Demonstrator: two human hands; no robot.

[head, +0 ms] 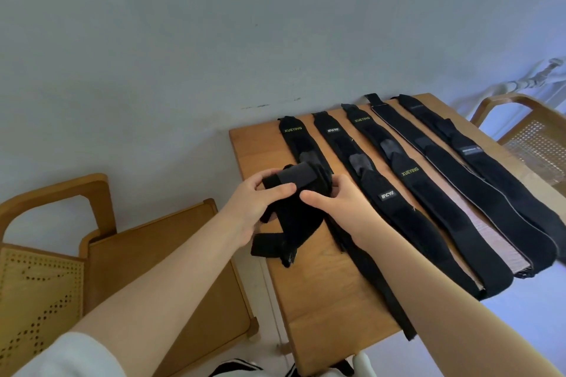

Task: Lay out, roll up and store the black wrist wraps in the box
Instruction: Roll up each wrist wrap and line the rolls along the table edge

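Several black wrist wraps lie stretched out side by side on a small wooden table. The leftmost wrap, marked XUEYING, is partly rolled at its near end into a bundle with a loose tab hanging below. My left hand grips the left side of that bundle, thumb across its top. My right hand holds the bundle's right side, fingers curled onto it. Beside it lie a second wrap, a third wrap and two longer ones. No box is in view.
A wooden chair with a cane back stands left of the table, close to my left forearm. Another cane chair stands at the far right. A pale wall runs behind the table.
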